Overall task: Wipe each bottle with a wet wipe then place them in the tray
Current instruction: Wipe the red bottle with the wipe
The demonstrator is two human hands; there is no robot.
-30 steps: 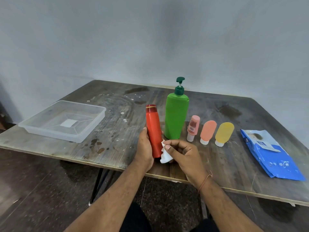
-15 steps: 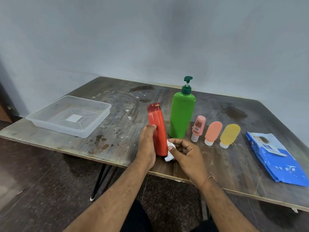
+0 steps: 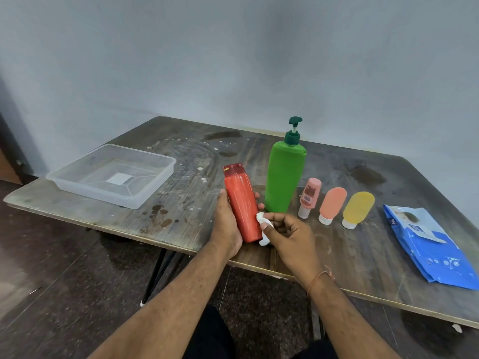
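Note:
My left hand [image 3: 226, 223] grips a tall red bottle [image 3: 242, 203] near the table's front edge, tilted with its cap leaning left. My right hand [image 3: 287, 233] pinches a crumpled white wet wipe [image 3: 265, 224] against the bottle's lower right side. Behind stands a green pump bottle [image 3: 284, 174]. To its right stand three small bottles, cap down: pink [image 3: 309, 196], salmon [image 3: 332, 207] and yellow [image 3: 357, 208]. A clear plastic tray [image 3: 145, 195] sits at the table's left, with no bottle in it.
A blue pack of wet wipes [image 3: 435, 251] lies at the table's right. The worn wooden table [image 3: 181, 211] has a front edge close to my hands, a grey wall behind it and dark floor below.
The red bottle has turned in my left hand, showing its broader face, and tilted left. My right hand with the wipe stays low at the bottle's right side. The camera shifted slightly.

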